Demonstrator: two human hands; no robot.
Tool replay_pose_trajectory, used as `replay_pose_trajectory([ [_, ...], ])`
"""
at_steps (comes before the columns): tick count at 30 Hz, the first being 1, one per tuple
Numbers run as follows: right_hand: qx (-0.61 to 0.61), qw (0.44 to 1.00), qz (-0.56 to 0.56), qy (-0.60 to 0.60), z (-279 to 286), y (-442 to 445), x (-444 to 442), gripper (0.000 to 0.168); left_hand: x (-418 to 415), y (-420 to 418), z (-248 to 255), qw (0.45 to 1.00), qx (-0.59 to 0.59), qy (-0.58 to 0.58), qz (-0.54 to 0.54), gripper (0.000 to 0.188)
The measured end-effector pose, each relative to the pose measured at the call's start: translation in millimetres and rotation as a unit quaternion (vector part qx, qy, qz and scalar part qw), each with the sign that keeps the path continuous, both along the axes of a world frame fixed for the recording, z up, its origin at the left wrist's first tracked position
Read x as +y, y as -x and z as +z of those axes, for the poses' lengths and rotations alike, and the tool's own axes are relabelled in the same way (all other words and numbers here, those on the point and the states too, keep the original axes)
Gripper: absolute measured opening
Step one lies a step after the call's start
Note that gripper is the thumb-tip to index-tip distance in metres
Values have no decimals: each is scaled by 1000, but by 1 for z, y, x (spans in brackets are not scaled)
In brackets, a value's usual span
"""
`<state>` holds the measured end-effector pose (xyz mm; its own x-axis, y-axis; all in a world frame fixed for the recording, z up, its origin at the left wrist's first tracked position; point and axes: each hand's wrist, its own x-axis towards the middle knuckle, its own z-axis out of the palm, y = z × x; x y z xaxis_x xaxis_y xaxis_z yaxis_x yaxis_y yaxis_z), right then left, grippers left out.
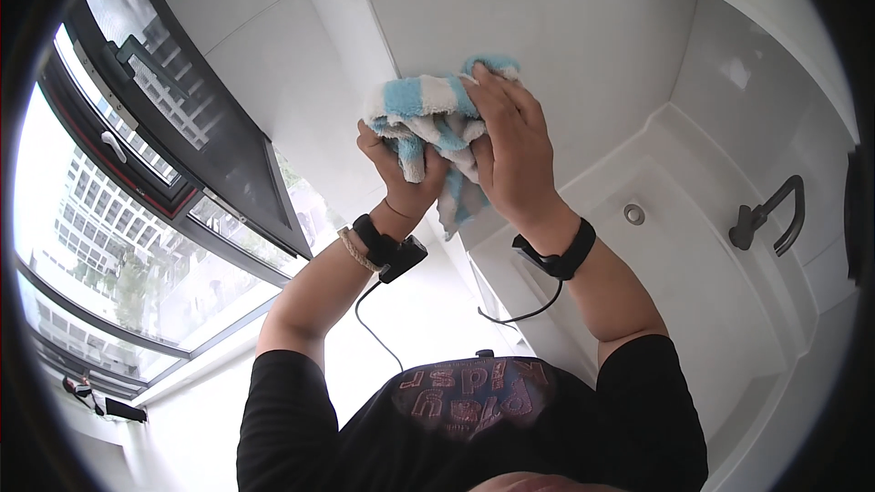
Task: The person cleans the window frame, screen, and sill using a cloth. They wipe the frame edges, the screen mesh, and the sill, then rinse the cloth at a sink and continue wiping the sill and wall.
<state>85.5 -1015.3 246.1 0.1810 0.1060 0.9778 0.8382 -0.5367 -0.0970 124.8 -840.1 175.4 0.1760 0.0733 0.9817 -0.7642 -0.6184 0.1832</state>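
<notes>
A blue and white striped fluffy cloth (427,99), bunched and folded, is between my two hands in front of the pale wall. My left hand (403,167) grips its lower left part, with the fingers partly hidden under the folds. Against the right side of the cloth lies my right hand (513,143), its fingers reaching up to the top edge and the thumb pressed on the folds. A loose end of the cloth hangs below, between the wrists. Whether the cloth touches the wall cannot be told.
A dark-framed window sash (225,102) stands tilted inward at the left, near my left arm. At the right are a white basin or tub (673,273) with a round drain (634,213) and a dark faucet (765,215). Another person (102,402) is at the far lower left.
</notes>
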Motion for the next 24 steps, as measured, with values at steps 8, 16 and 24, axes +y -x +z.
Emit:
replay_pose_trajectory([
  [8, -117, 993, -3, -20, 72, -26, -7, 46, -7, 12, 10, 995, 17, -21, 98, 82],
  [16, -18, 1000, -7, 23, -4, 9, 6, 41, 6, 4, -21, 997, 28, -68, -10, 90],
  [24, -95, 993, -11, -63, 54, -31, 3, 53, -7, 12, -1, 999, 12, -34, 35, 72],
])
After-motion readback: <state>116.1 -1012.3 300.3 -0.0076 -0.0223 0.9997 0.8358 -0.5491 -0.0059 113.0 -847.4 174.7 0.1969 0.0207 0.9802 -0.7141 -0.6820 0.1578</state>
